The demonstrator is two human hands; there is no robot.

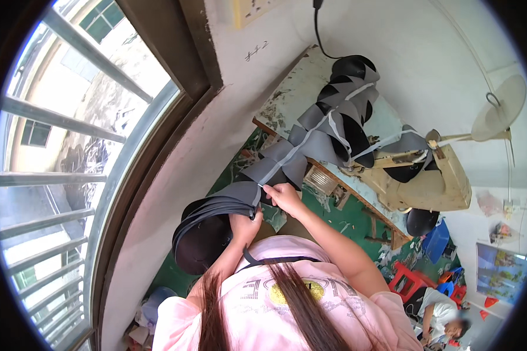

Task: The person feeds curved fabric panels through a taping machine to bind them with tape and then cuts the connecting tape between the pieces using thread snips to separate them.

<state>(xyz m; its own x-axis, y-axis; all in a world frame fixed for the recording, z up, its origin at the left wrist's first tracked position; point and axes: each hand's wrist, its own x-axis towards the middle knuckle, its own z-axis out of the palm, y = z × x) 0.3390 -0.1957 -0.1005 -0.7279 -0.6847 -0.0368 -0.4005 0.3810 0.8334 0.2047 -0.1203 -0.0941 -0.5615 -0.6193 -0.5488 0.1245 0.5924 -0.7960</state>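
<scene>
The grey strip point(284, 157) runs down a chain of curved grey and black pieces point(270, 170), from the table to just before the person's body. At its near end the right hand point(282, 198) has thumb and forefinger pinched together on a pale tip point(261, 185); whether that is strip or a small tool, I cannot tell. The left hand point(246, 226) is curled at the nested stack point(208, 212), thumb by the strip, its other fingers hidden. Working well here probably means keeping the strip flat and lightly taut between the hands, the stack's edges even, and fingertips clear of the pinch. The chain's far end lies on the table point(282, 99), near a beige machine point(452, 178), where loose ends could snag.
</scene>
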